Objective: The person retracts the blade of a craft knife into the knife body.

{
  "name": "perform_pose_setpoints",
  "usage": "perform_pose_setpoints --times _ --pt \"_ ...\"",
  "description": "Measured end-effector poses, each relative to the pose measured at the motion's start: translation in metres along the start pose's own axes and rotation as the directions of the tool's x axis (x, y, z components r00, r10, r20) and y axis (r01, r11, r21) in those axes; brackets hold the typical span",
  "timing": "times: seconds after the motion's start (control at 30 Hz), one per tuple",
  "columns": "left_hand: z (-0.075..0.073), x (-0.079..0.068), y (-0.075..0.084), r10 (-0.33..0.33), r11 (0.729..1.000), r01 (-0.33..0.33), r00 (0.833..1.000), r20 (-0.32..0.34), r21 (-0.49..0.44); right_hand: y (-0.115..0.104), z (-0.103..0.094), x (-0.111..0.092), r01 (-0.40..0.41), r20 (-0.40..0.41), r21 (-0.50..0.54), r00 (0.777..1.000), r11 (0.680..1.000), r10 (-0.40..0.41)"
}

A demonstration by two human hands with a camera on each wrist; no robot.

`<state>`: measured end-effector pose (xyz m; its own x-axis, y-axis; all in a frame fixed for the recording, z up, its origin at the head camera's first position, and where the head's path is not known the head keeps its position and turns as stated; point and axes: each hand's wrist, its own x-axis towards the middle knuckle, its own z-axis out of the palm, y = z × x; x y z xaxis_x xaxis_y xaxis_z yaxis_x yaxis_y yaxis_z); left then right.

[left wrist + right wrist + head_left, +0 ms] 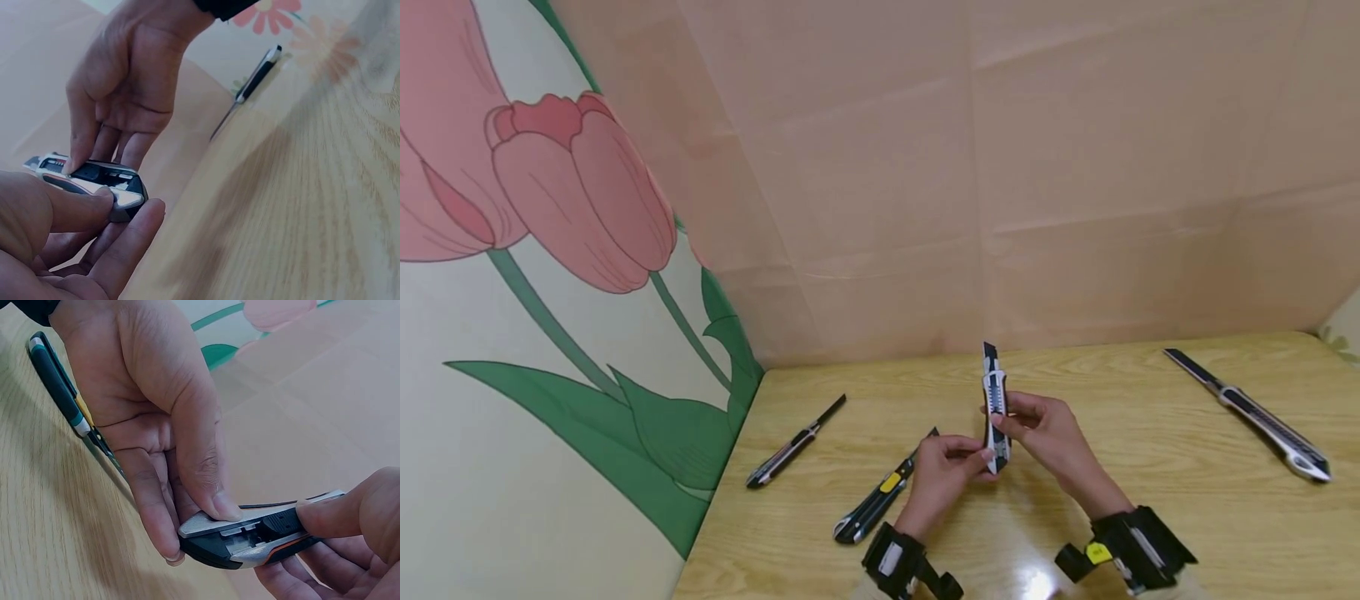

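Note:
A silver and black utility knife (996, 400) is held upright above the table, its dark blade extended from the top. My left hand (942, 475) pinches the lower end of its handle between thumb and fingers. Higher up, my right hand (1051, 437) grips the handle from the right, and its thumb lies on the black slider (281, 524) in the right wrist view. In the left wrist view the knife's blade tip (31, 162) pokes out past the fingers. Just behind my left hand lies a black utility knife with a yellow slider (891, 482), its blade end partly hidden.
A slim utility knife (793, 443) lies on the wooden table (1097, 392) at the left, blade out. Far right lies a larger silver and black utility knife (1255, 417), blade out too. A pinkish covering (880, 183) rises behind the table, and a tulip-patterned wall (580, 192) stands left.

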<state>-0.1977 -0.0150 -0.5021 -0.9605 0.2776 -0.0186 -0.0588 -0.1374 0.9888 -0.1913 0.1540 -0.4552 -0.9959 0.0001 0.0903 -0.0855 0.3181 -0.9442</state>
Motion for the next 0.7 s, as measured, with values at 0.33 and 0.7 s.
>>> perform_pose_setpoints --times 0.33,0.7 --pt "0.0006 -0.0011 0.0034 0.002 1.000 -0.002 1.000 0.012 0.004 0.0011 0.0001 -0.0024 -0.002 -0.007 -0.030 1.000 1.000 0.002" --pt "-0.0003 -0.0021 0.0041 -0.019 1.000 0.019 1.000 0.005 -0.006 0.0044 0.0017 -0.0026 0.000 -0.002 -0.023 1.000 1.000 0.000"
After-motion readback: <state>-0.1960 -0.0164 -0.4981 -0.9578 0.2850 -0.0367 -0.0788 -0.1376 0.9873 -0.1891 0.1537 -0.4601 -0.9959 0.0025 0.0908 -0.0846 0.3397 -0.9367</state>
